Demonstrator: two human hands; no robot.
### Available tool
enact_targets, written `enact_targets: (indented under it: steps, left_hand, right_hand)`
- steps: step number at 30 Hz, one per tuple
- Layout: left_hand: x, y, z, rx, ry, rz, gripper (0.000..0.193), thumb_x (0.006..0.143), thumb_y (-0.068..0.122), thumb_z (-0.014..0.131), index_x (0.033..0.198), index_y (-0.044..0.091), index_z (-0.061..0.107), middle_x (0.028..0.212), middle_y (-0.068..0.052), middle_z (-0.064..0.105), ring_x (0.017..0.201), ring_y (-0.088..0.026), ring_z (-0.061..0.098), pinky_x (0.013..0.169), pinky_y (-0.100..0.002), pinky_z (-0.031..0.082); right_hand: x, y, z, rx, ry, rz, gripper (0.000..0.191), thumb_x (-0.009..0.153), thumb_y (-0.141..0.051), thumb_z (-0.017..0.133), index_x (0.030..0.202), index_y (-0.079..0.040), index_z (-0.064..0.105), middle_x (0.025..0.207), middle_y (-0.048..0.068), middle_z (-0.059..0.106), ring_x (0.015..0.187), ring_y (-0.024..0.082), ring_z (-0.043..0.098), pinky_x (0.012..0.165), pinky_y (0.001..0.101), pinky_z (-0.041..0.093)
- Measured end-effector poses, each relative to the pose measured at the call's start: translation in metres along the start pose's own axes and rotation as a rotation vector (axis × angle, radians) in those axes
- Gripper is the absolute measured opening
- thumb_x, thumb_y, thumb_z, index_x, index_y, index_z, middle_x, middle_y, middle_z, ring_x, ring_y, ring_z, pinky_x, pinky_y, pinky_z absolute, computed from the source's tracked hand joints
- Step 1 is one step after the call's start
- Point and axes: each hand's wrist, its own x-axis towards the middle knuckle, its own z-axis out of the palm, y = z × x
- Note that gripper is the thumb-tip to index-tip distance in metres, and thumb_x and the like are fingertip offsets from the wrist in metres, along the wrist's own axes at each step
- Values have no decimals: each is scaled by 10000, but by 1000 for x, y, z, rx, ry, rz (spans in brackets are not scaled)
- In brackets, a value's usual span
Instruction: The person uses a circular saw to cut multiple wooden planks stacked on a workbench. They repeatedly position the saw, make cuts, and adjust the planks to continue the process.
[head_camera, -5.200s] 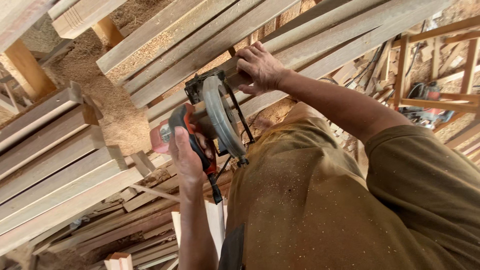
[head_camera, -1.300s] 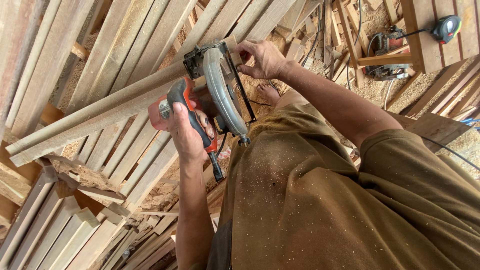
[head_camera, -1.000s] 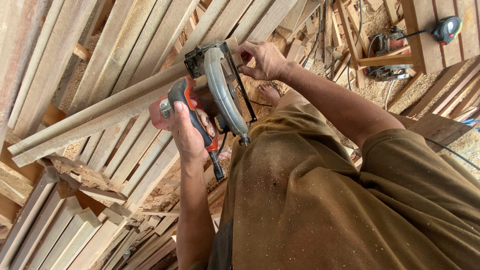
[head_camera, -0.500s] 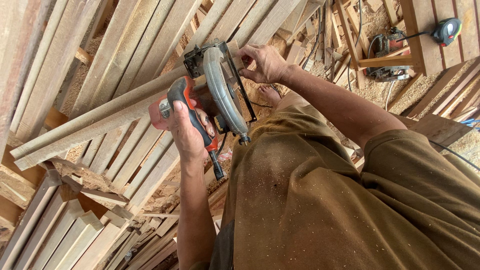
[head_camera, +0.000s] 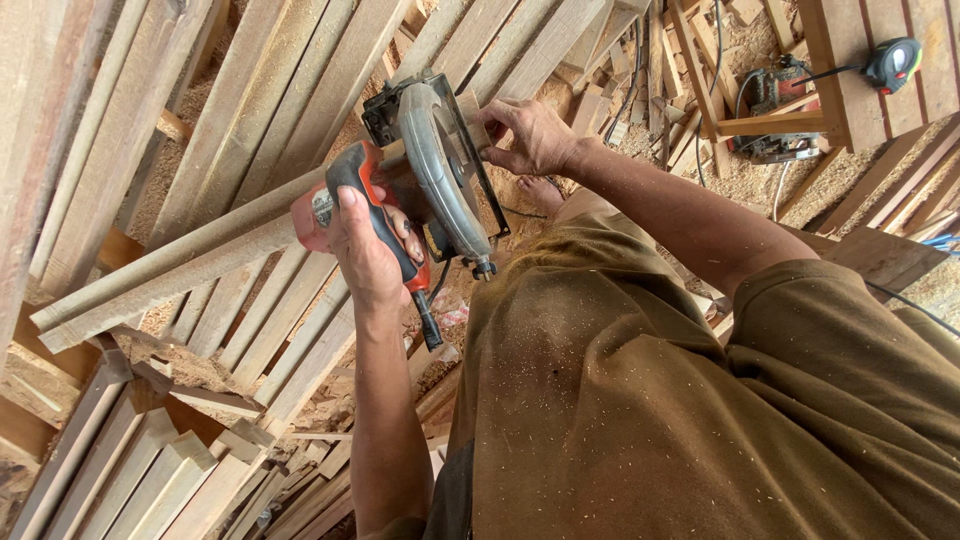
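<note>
Circular saw (head_camera: 425, 170) has advanced along plank (head_camera: 170, 275), both hands gripping

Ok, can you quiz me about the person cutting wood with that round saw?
1. Which hand grips the circular saw by its handle?
2. True or false: the right hand is lying flat on the sawdust.
3. Pick one. The saw's handle is: A) blue, B) orange and black, C) yellow.

Key
1. The left hand.
2. False: it holds the end of the wooden strip beside the blade guard.
3. B.
</note>
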Motion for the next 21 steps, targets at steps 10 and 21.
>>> enact_targets:
  steps: [10,21]
  left_hand:
    - [56,24,19,79,-5,-30,552,1010,624,530,1021,72,538,631,-13,533,447,-100,544,373,-249,487]
    - [-15,19,7,119,-18,11,599,997,653,517,1093,64,568,606,1,531,440,-94,547,369,-243,497]
  right_hand:
    - [1,12,0,68,5,-29,422,961,-229,774,1326,-67,639,1070,109,722,947,205,740,874,375,622]
    - [1,2,-8,126,47,14,464,893,-220,810,1304,-59,667,1056,127,748,932,215,760,858,361,631]
